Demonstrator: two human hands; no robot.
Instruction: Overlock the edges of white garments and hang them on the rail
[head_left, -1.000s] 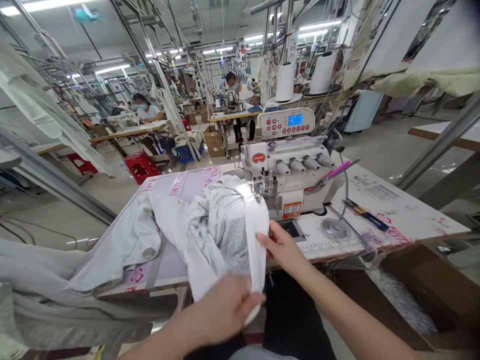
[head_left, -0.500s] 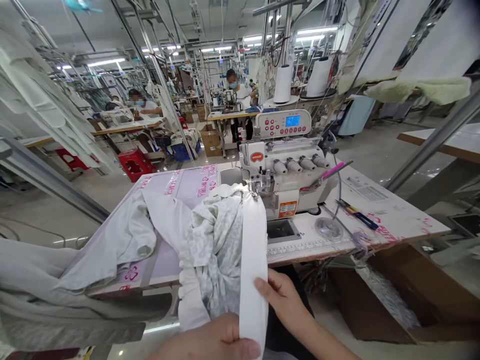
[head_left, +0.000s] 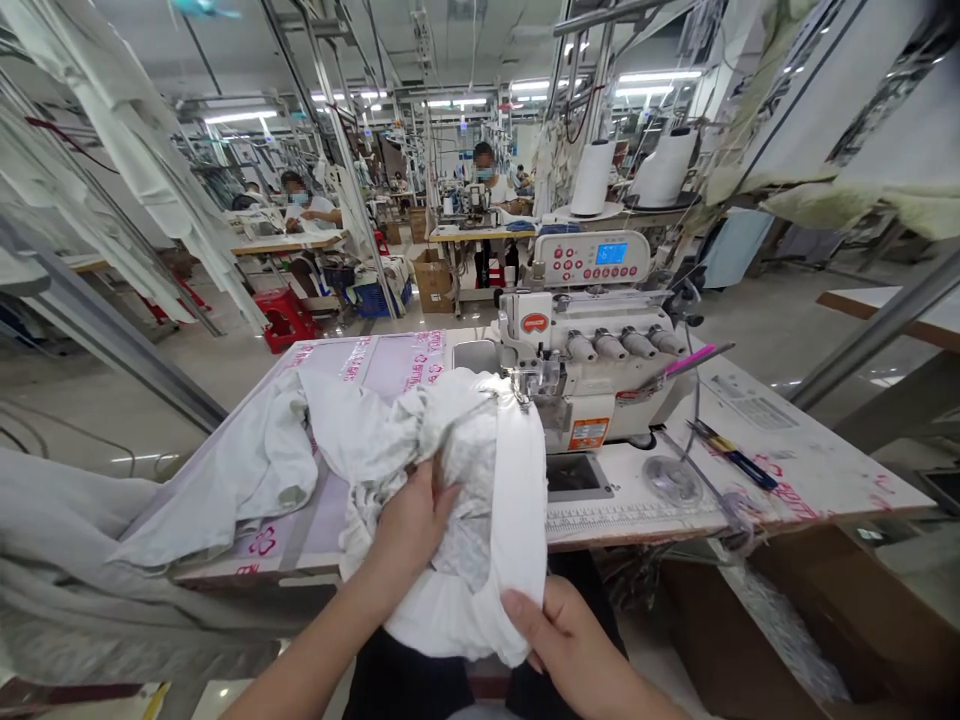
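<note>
A pale garment [head_left: 465, 530] with a faint grey pattern lies bunched in front of the overlock sewing machine [head_left: 592, 360]. Its smooth white waistband [head_left: 519, 490] runs from under the presser foot [head_left: 521, 388] down toward me. Low on this band, my right hand [head_left: 559, 630] pinches the edge, thumb on top. My left hand [head_left: 412, 520] is inside the ring of the garment, gripping gathered cloth at its left side; some fingertips are hidden in the folds. More of the fabric [head_left: 255, 450] spreads leftward over the table.
On the table's right lie thread snips [head_left: 735, 455] and a clear round dish [head_left: 673, 482]. Thread cones [head_left: 594, 180] stand behind the machine. An open cardboard box [head_left: 720, 640] sits below right. Cloth hangs at both sides, and co-workers sit at machines further back.
My left hand has let go of the waistband's lower end and moved up and left into the cloth. My right hand keeps the band, now curved round into a loop. The view has shifted slightly.
</note>
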